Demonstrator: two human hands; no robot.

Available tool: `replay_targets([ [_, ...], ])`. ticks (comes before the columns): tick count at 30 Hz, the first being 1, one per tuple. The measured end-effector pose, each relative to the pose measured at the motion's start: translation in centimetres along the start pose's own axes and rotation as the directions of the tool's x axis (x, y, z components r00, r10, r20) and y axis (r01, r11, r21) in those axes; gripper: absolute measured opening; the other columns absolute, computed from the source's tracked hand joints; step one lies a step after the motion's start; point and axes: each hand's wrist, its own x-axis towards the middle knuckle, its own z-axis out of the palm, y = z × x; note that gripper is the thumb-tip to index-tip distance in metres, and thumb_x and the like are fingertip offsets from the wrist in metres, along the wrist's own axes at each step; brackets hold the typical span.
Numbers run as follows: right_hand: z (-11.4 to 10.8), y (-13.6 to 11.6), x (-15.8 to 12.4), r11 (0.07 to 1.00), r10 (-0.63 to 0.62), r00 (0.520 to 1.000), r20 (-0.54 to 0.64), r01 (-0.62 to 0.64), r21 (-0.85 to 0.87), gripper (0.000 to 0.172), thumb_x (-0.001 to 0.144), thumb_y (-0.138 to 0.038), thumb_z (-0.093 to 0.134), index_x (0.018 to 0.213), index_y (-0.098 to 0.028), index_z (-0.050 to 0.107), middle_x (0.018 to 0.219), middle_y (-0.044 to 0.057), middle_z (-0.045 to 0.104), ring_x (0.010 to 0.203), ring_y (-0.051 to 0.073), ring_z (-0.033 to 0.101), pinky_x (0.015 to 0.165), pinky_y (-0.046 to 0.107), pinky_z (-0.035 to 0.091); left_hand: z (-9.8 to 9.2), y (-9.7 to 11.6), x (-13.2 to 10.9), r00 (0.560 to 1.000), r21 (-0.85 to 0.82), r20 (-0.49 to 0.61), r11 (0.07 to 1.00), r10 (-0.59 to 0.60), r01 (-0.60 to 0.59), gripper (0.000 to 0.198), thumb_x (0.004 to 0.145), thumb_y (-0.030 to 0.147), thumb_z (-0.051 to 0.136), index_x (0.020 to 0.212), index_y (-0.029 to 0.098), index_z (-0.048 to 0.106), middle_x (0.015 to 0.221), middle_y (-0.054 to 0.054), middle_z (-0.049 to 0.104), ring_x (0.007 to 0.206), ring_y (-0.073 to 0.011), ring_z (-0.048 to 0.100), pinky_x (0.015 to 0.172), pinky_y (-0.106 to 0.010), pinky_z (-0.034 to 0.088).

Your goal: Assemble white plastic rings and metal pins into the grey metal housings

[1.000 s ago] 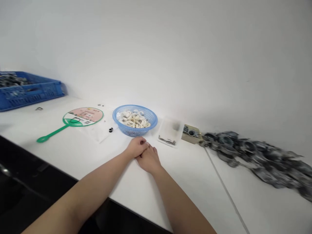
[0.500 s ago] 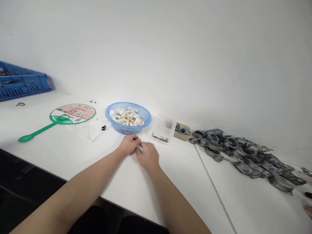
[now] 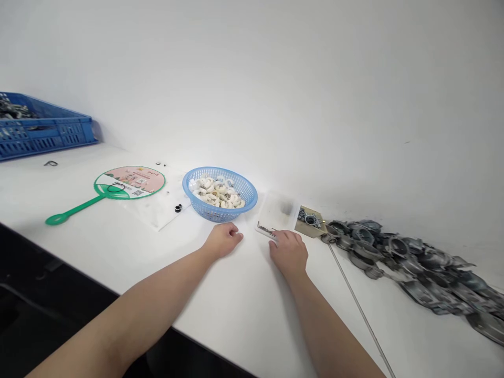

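Head view is showing me the right hand (image 3: 289,252) at the near edge of the clear tray (image 3: 277,203), its fingers loosely bent beside the thin metal pins (image 3: 265,228) lying there, though I cannot tell whether they are gripping one. Just in front of the blue basket (image 3: 214,212) of white rings (image 3: 216,192), the left hand (image 3: 223,241) is curling its fingers inward, and I am not seeing whether they are enclosing anything. For such slim pieces I am favouring a light fingertip pinch, without pressing on the tray's rim.
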Motion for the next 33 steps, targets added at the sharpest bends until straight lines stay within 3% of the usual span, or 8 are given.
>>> replay_targets([
  [3,-0.3,-0.7,0.1,0.990,0.122,0.989,-0.085,-0.115,0.085,0.040,0.077,-0.026,0.048,0.114,-0.013,0.057,0.113,0.012,0.056,0.111,0.028,0.041,0.092,0.036,0.031,0.9,0.4,0.2,0.999,0.023,-0.035,0.999,-0.041,0.041,0.022,0.075,0.036,0.055,0.086,0.019,0.065,0.083,-0.003,0.067,0.080,-0.0179,0.059,0.073,-0.027,0.043],
  [6,-0.8,-1.2,-0.4,0.880,0.398,0.906,-0.144,-0.333,0.338,0.036,0.077,-0.029,0.048,0.109,-0.014,0.055,0.105,0.012,0.057,0.103,0.027,0.047,0.088,0.036,0.036,2.8,1.7,1.2,0.989,0.020,-0.094,0.993,-0.116,0.118,0.030,0.075,0.036,0.057,0.097,0.017,0.062,0.094,-0.007,0.067,0.089,-0.0213,0.059,0.080,-0.029,0.043],
  [7,-0.9,-1.3,-0.6,0.792,0.494,0.865,-0.088,-0.405,0.457,0.032,0.075,-0.028,0.050,0.104,-0.016,0.055,0.099,0.010,0.058,0.099,0.026,0.050,0.087,0.036,0.038,3.6,2.2,1.7,0.984,0.007,-0.106,0.989,-0.144,0.146,0.034,0.074,0.037,0.057,0.101,0.016,0.061,0.098,-0.008,0.066,0.092,-0.0223,0.059,0.082,-0.030,0.043],
  [9,-0.8,-1.4,-1.1,0.518,0.628,0.768,0.128,-0.534,0.668,0.026,0.070,-0.027,0.057,0.095,-0.019,0.054,0.088,0.007,0.058,0.089,0.023,0.054,0.084,0.036,0.042,4.9,3.1,3.1,0.973,-0.020,-0.121,0.980,-0.197,0.196,0.043,0.075,0.040,0.056,0.108,0.014,0.057,0.104,-0.011,0.065,0.097,-0.0241,0.058,0.086,-0.031,0.042],
  [12,-0.2,-1.2,-1.4,0.110,0.661,0.628,0.411,-0.623,0.774,0.029,0.066,-0.024,0.062,0.091,-0.019,0.049,0.081,0.003,0.056,0.074,0.018,0.059,0.071,0.032,0.051,6.4,3.8,5.3,0.962,-0.025,-0.135,0.972,-0.236,0.235,0.047,0.078,0.041,0.053,0.112,0.009,0.055,0.106,-0.016,0.064,0.102,-0.0262,0.057,0.088,-0.032,0.041],
  [17,0.8,-0.7,-0.6,-0.201,0.627,0.525,0.575,-0.604,0.771,0.025,0.073,-0.020,0.057,0.093,-0.017,0.044,0.076,0.001,0.054,0.061,0.014,0.063,0.060,0.029,0.056,7.9,3.3,7.7,0.967,-0.027,-0.115,0.973,-0.229,0.227,0.031,0.074,0.036,0.057,0.096,0.013,0.060,0.092,-0.011,0.068,0.090,-0.0226,0.062,0.078,-0.028,0.044],
  [24,1.5,-1.4,1.5,-0.348,0.634,0.452,0.628,-0.558,0.753,0.017,0.073,-0.015,0.057,0.087,-0.014,0.049,0.070,0.002,0.056,0.060,0.016,0.064,0.059,0.029,0.057,8.2,3.4,7.3,0.982,-0.019,-0.114,0.988,-0.152,0.150,0.008,0.072,0.024,0.058,0.069,0.017,0.055,0.074,-0.004,0.064,0.077,-0.0185,0.059,0.072,-0.027,0.043],
  [33,1.9,-1.3,3.1,-0.392,0.645,0.391,0.657,-0.568,0.723,0.019,0.070,-0.006,0.053,0.088,-0.013,0.053,0.059,0.002,0.058,0.057,0.017,0.064,0.056,0.028,0.057,8.9,3.5,6.0,0.987,-0.047,-0.105,0.992,-0.118,0.114,0.006,0.071,0.013,0.055,0.067,0.017,0.052,0.064,0.000,0.059,0.064,-0.0137,0.055,0.060,-0.022,0.041],
])
